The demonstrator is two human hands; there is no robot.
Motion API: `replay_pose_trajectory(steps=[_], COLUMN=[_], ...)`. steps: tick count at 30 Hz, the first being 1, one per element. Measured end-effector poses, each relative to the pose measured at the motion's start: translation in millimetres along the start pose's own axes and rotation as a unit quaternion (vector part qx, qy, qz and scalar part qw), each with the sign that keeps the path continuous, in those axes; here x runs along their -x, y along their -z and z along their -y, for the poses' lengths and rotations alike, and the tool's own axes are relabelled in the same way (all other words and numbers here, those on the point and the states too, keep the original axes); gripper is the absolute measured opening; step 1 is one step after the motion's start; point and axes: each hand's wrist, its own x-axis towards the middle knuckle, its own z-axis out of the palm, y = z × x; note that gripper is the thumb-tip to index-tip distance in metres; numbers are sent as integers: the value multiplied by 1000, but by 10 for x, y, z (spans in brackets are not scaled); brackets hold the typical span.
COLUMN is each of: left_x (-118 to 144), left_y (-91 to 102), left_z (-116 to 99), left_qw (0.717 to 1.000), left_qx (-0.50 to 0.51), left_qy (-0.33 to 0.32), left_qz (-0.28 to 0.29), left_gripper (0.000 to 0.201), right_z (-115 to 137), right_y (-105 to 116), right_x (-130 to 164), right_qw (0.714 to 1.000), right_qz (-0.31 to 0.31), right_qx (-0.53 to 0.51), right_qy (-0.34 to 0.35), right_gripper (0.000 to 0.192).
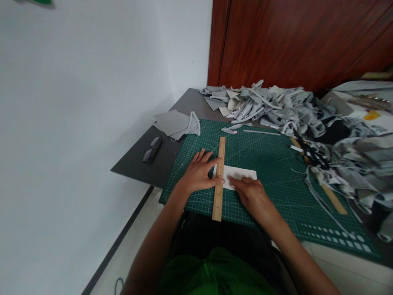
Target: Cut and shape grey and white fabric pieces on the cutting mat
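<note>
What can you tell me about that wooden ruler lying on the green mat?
The wooden ruler is a long, narrow, pale strip that looks like light wood; any markings are too small to read. It lies flat on the green cutting mat, running away from the person, its near end close to the mat's front edge. It crosses the left edge of a white piece. The left hand presses on it; the right hand rests on the white piece beside it.

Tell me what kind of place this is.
Probably a small sewing or craft workspace: a green cutting mat on a grey table, a heap of grey fabric scraps, and a wooden ruler held on white cloth.
</note>
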Motion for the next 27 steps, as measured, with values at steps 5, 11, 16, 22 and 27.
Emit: replay_pose_trajectory(steps=[5,11,16,22,27], left_x=[10,14,10,22,23], left_y=[-49,-29,-3,8,-2], left_z=[-9,-22,12,-19,-43], left_qw=[999,998,998,999,999], left_qx=[-23,-2,12,-3,-1], left_qy=[-20,-28,-27,-25,-25], left_qz=[28,47,48,42,31], left_gripper=[85,86,88,80,87], right_z=[-12,-60,-31,-26,-45], right_y=[-15,-80,-56,-41,-58], right_x=[11,20,22,19,12], right_qw=[1000,1000,1000,1000,1000], right_qz=[0,1,2,-5,-10], right_qx=[1,-1,-1,-5,-5], right_qy=[-4,-3,-5,-1,5], right_gripper=[42,43,42,42,42])
